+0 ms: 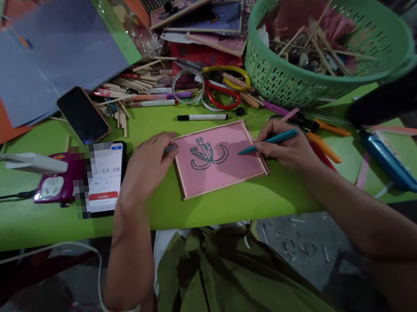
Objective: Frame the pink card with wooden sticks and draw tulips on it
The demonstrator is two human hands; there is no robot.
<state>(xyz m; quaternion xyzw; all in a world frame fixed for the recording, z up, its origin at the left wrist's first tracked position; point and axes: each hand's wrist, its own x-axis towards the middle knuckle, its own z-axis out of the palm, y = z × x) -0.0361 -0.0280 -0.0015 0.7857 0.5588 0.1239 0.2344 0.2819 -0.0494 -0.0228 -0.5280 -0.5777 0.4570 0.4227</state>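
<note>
A pink card (pixel 225 138) edged with thin wooden sticks lies flat on the green table. On it is a dark green line drawing of tulips (pixel 204 154) with curved leaves. My right hand (pixel 282 146) is closed around a teal pen (pixel 273 140), whose tip points left and meets or hovers just above the card, right of the drawing. At the card's left edge rests my left hand (pixel 153 158), its fingers curled in. A small dark grey thing (pixel 170 149) shows at its fingertips; its kind I cannot make out.
A black-capped white marker (pixel 202 118) lies behind the card. Farther back are scissors (pixel 224 97), wooden sticks (pixel 137 83) and a green basket (pixel 278 75). Two phones (pixel 83 115) and a purple power socket (pixel 56 181) are left; orange-handled pliers (pixel 323 147) and a blue case (pixel 392 162) are right.
</note>
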